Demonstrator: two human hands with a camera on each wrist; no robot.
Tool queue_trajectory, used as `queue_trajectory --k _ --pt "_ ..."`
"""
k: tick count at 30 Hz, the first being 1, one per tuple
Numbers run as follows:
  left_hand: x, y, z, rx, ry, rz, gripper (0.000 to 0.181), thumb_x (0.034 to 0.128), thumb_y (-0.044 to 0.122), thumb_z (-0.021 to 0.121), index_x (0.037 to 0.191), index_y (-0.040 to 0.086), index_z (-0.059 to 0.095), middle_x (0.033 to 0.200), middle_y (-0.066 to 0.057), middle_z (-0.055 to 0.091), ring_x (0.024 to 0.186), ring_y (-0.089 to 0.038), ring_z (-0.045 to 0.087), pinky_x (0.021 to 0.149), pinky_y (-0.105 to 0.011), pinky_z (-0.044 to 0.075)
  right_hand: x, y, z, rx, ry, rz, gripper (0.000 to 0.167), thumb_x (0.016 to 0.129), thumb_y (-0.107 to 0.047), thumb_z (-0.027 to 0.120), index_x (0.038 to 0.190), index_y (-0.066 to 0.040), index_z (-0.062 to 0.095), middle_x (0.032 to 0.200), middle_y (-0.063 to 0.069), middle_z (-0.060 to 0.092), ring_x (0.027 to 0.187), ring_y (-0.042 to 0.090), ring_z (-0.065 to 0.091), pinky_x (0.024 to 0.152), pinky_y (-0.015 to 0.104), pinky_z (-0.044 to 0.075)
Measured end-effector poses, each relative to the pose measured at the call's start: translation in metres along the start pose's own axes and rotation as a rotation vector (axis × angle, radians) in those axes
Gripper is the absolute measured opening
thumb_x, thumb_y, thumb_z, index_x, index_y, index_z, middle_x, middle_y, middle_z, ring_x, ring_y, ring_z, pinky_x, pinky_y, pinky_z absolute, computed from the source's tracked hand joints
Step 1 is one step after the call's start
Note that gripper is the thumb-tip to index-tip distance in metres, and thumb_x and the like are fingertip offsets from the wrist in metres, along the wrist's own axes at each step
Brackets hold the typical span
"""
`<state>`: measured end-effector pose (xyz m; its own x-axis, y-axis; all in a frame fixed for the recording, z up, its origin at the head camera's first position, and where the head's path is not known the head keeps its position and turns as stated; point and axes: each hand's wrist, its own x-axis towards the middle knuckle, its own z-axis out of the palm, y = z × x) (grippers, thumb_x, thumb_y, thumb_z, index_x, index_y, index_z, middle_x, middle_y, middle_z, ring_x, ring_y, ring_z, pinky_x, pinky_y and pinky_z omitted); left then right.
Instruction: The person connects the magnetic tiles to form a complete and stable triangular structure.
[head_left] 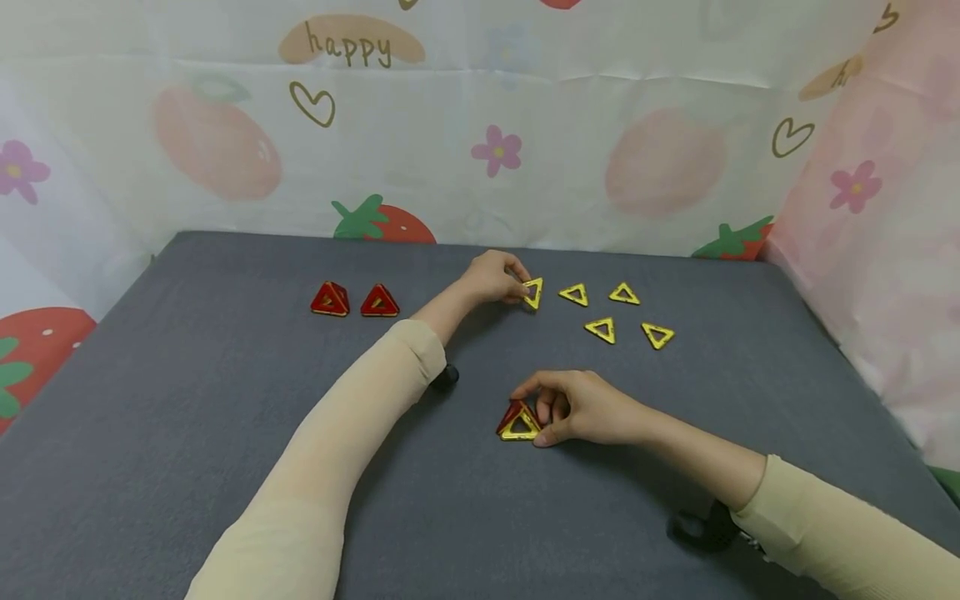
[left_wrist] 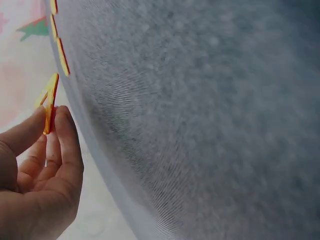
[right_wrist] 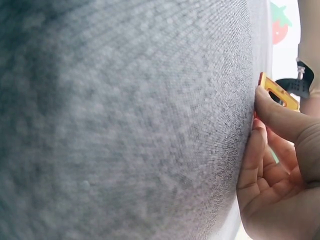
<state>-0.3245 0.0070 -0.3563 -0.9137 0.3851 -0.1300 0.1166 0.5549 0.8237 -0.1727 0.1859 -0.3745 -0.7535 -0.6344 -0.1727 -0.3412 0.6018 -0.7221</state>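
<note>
pinching a yellow triangle [head_left: 537,294] between thumb and fingers of the left hand [head_left: 491,277], tipped up on the far part of the gray table [head_left: 225,467], just left of four flat yellow triangles [head_left: 611,331]. pinching likewise, with the right hand [head_left: 588,406], a red-and-yellow pyramid [head_left: 507,421] at the near middle. farther left, two red pyramids [head_left: 390,303] side by side.

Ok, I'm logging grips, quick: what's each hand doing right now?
Left hand: closed, pinching a yellow triangle between thumb and fingers.
Right hand: closed, holding a red-and-yellow triangular piece on the table.
</note>
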Motion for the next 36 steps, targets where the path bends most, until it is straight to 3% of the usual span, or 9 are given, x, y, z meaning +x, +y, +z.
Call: queue_trajectory --k 6,10,17,23,28,36 --pt "-0.014 0.004 -0.004 -0.074 -0.08 0.105 0.02 0.0967 0.006 0.06 0.116 0.005 0.059 0.081 -0.008 0.062 0.096 -0.038 0.07 0.088 -0.04 0.059 -0.001 0.0 0.0 0.005 -0.001 -0.002 0.049 0.08 -0.024 0.082 0.126 -0.024 0.063 0.086 -0.002 0.063 0.064 0.009 0.058 0.06 0.023 0.05" --pt "-0.025 0.0 -0.007 -0.093 -0.121 0.156 0.016 0.0984 0.004 0.055 0.114 0.004 0.059 0.077 -0.004 0.058 0.096 -0.041 0.068 0.09 -0.042 0.058 0.0 0.0 0.0 0.011 -0.002 0.0 0.049 0.08 -0.023 0.082 0.125 -0.024 0.064 0.086 -0.001 0.064 0.064 0.009 0.058 0.06 0.023 0.05" --pt "-0.047 -0.016 -0.015 -0.076 -0.177 0.184 0.017 0.0994 0.005 0.055 0.114 0.001 0.062 0.09 -0.008 0.062 0.093 -0.035 0.069 0.087 -0.038 0.059 0.0 0.001 0.0 0.011 -0.003 -0.005 0.049 0.08 -0.023 0.083 0.125 -0.024 0.064 0.086 -0.001 0.064 0.064 0.009 0.058 0.06 0.023 0.05" --pt "-0.072 -0.024 -0.019 -0.051 -0.206 0.18 0.018 0.0996 0.009 0.057 0.115 0.003 0.064 0.101 -0.013 0.066 0.092 -0.028 0.071 0.084 -0.035 0.06 -0.001 0.001 0.0 0.009 -0.002 0.001 0.05 0.08 -0.024 0.083 0.126 -0.024 0.064 0.086 -0.001 0.063 0.065 0.009 0.058 0.06 0.023 0.05" --pt "-0.093 -0.031 -0.02 -0.043 -0.236 0.212 0.019 0.0984 0.008 0.059 0.115 0.002 0.065 0.104 -0.016 0.068 0.088 -0.023 0.072 0.082 -0.032 0.06 -0.001 0.001 0.0 0.008 -0.004 0.007 0.05 0.08 -0.024 0.083 0.126 -0.024 0.063 0.087 -0.001 0.063 0.065 0.01 0.058 0.06 0.024 0.05" --pt "-0.115 -0.039 -0.023 -0.033 -0.235 0.236 0.021 0.0974 0.012 0.061 0.116 0.004 0.066 0.11 -0.015 0.07 0.089 -0.017 0.072 0.082 -0.032 0.06 0.0 -0.001 0.0 -0.003 -0.001 0.011 0.05 0.08 -0.024 0.083 0.125 -0.025 0.064 0.086 -0.002 0.063 0.064 0.01 0.058 0.06 0.024 0.051"
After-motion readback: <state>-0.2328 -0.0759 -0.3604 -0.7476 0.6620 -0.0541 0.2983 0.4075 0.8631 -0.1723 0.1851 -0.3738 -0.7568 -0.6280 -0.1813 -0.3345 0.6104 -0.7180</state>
